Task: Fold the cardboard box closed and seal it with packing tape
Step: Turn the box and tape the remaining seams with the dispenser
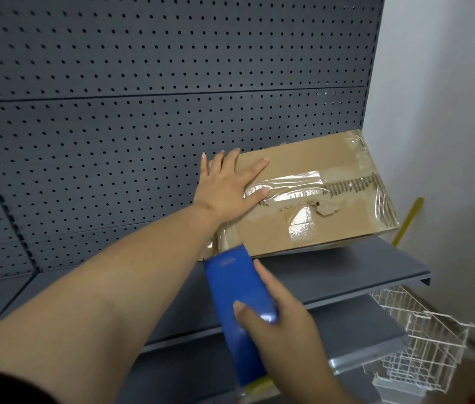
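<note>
On a grey metal shelf backed by a perforated panel, a cardboard box is lying with its flaps folded down, seen from the head camera. It is sitting at the shelf's right end, close to a white wall.

The left hand is pressing flat on the box's top near its left end, fingers spread and straight, the thumb resting on a glossy strip of clear tape along the centre seam. Right of that strip the seam is showing torn, ribbed cardboard.

The right hand is gripping a blue tape dispenser, thumb across its face and fingers wrapped round the far side. The toothed front edge is pointing at the box's near left corner; whether it is touching the cardboard is hard to tell. The roll is not showing, and the dispenser's lower end is dissolving into blur.

The left forearm is covering the box's left side. Below, a white wire basket is sitting at the edge of a lower shelf, partly smeared. A yellow stick is poking out behind the box's right corner, most of it hidden.
</note>
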